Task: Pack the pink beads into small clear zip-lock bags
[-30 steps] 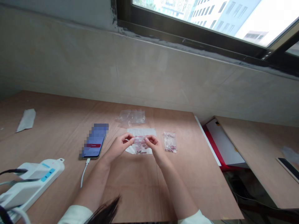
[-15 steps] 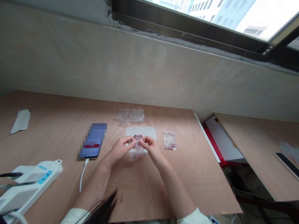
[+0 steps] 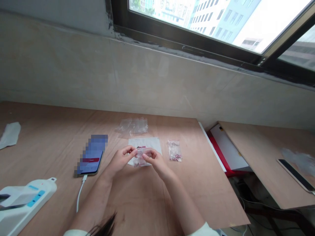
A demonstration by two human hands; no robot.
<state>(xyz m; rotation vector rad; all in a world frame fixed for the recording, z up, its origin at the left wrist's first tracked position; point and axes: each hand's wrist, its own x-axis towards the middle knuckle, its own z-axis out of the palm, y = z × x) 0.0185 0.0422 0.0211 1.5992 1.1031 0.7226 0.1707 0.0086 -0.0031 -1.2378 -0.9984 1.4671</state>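
Between my two hands is a small clear plastic bag, pinched along its upper edge. My left hand grips its left corner with thumb and finger. On the other side my right hand has its thumb and fingers closed on the right part. Behind the bag, several small pink and dark red beads lie on a white sheet of paper, partly covered by the bag and fingers. To the right of the paper lies another clear bag with pink beads in its lower end.
Several flat clear bags lie behind the paper. A phone with a white cable and a white power strip are on the left, along with a white tissue. A red and white folder sits in the gap between the tables.
My hands have drawn the bag up in front of the beads, hiding more of them. The camera view has tilted up and shifted slightly right.
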